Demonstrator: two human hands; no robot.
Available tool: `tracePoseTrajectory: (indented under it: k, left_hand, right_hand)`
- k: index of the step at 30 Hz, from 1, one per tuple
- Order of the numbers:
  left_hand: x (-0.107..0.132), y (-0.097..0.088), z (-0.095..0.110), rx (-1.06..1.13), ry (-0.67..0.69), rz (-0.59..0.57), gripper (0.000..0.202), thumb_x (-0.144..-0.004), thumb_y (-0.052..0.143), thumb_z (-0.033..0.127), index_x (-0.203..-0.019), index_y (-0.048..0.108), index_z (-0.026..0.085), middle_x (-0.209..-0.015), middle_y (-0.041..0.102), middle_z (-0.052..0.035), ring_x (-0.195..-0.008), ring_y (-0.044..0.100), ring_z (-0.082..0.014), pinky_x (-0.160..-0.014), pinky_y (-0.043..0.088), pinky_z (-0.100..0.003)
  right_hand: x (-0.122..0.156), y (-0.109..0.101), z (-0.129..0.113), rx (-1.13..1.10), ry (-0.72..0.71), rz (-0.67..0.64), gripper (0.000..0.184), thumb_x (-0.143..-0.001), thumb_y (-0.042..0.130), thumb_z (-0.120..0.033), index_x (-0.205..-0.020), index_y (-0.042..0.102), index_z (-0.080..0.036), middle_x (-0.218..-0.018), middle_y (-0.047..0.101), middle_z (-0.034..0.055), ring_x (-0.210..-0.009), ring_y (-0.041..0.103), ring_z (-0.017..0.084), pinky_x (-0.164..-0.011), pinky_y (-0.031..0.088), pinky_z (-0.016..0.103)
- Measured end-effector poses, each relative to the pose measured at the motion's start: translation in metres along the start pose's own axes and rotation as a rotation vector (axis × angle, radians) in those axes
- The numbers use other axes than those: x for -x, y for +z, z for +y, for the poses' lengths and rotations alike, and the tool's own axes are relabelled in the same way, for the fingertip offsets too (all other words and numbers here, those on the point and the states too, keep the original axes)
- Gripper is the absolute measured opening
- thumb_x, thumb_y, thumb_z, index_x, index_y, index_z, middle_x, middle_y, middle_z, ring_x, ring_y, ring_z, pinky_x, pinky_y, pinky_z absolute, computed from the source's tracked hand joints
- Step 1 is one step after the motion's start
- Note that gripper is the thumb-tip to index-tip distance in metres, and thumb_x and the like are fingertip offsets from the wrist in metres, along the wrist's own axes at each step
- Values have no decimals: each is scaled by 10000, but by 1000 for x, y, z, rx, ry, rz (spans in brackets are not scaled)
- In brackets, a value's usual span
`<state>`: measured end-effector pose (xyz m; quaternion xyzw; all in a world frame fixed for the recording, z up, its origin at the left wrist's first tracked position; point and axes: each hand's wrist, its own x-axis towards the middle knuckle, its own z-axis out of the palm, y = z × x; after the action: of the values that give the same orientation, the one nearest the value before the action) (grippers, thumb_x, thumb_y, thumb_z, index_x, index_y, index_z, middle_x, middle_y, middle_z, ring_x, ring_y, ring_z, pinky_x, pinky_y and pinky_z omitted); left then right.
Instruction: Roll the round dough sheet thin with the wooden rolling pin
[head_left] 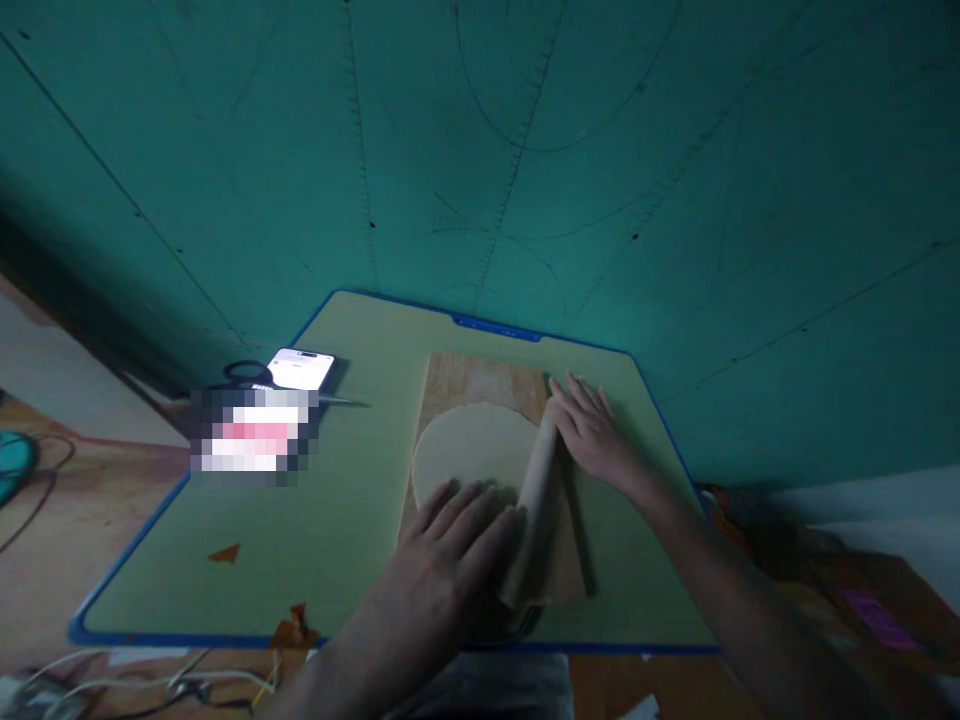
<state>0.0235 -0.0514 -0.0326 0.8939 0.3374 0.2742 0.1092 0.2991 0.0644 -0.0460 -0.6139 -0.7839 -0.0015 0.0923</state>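
Observation:
A flat round of pale dough [465,450] lies on a wooden board [480,385]. A wooden rolling pin [534,510] lies across the dough's right side, running from near to far. My left hand [450,545] lies flat with fingers stretched out, pressing on the near end of the pin and touching the dough. My right hand [592,430] rests flat, fingers extended, on the pin's far end. Neither hand grips anything.
The board sits on a pale green mat with a blue rim [247,560]. A phone [301,368] and scissors [244,374] lie at the mat's far left. Paper scraps [225,552] lie near its front. A teal cutting-mat wall [480,150] rises behind. Cables [112,685] lie front left.

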Motion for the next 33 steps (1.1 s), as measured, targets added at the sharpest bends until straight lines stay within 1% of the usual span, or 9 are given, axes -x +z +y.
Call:
tracePoseTrajectory:
  k: [5, 8, 10, 12, 16, 20, 24, 30, 33]
  left_hand:
    - [-2, 2, 18, 19, 37, -108, 584, -867, 562, 190, -1444, 473, 189, -1489, 510, -166, -1393, 453, -361, -1109, 427, -607]
    - [2, 13, 22, -32, -22, -27, 679, -872, 544, 113, -1521, 360, 196, -1552, 412, -202, -1386, 461, -373, -1023, 527, -553]
    - [4, 11, 15, -51, -96, -2, 798, -845, 489, 5, -1570, 249, 236, -1579, 369, -197, -1330, 536, -338, -957, 583, -474]
    - [5, -1, 0, -44, -152, -55, 853, -817, 469, -34, -1574, 240, 285, -1563, 410, -166, -1232, 626, -300, -899, 614, -422]
    - [-8, -26, -36, -137, -191, -108, 654, -842, 453, -7, -1438, 497, 259, -1428, 586, -121, -1203, 647, -277, -947, 592, -443]
    - [-38, -13, -60, -293, -59, -117, 428, -976, 460, 237, -1371, 555, 101, -1448, 549, -191, -1387, 467, -335, -1138, 401, -552]
    - [-78, 10, -72, -378, -91, -120, 641, -1006, 372, 542, -1442, 488, 87, -1503, 478, -213, -1442, 372, -370, -1160, 332, -566]
    - [-141, 20, -94, -416, -137, -220, 593, -1007, 347, 564, -1441, 518, 199, -1497, 507, -149, -1432, 385, -363, -1159, 295, -540]
    - [-170, 27, -107, -371, -157, -284, 597, -998, 368, 583, -1411, 542, 188, -1491, 508, -167, -1421, 402, -357, -1138, 325, -529]
  right_hand:
    - [-3, 2, -20, -74, 50, 126, 456, -990, 291, -242, -1305, 602, -132, -1448, 543, 176, -1377, 462, 272, -1133, 366, 457]
    - [-8, 3, -30, -86, 98, 195, 373, -974, 332, -228, -1141, 659, -163, -1361, 600, 173, -1296, 531, 280, -1079, 422, 448]
    - [-3, 0, -32, -83, 86, 212, 319, -969, 356, -233, -1047, 663, -192, -1328, 613, 161, -1267, 547, 284, -1062, 434, 455]
    - [9, -4, -32, -92, 53, 209, 304, -978, 353, -247, -988, 653, -196, -1307, 614, 170, -1255, 552, 289, -1050, 443, 457]
    - [40, -8, -39, -152, -25, 219, 344, -1010, 315, -272, -1093, 630, -162, -1399, 539, 210, -1316, 511, 291, -1052, 453, 457]
    - [56, -4, -46, -163, -71, 249, 382, -1030, 326, -344, -1247, 579, -159, -1464, 487, 212, -1331, 503, 299, -1045, 470, 492]
    - [54, -2, -42, -122, -103, 296, 460, -1029, 344, -426, -1276, 575, -114, -1428, 514, 240, -1306, 518, 331, -1028, 484, 509]
    - [39, -1, -18, -147, -32, 287, 444, -1025, 338, -379, -1289, 589, -126, -1341, 594, 203, -1245, 562, 310, -1034, 481, 491]
    - [21, 3, -2, -217, 7, 235, 409, -1016, 340, -305, -1289, 601, -148, -1273, 640, 165, -1206, 586, 275, -1036, 484, 459]
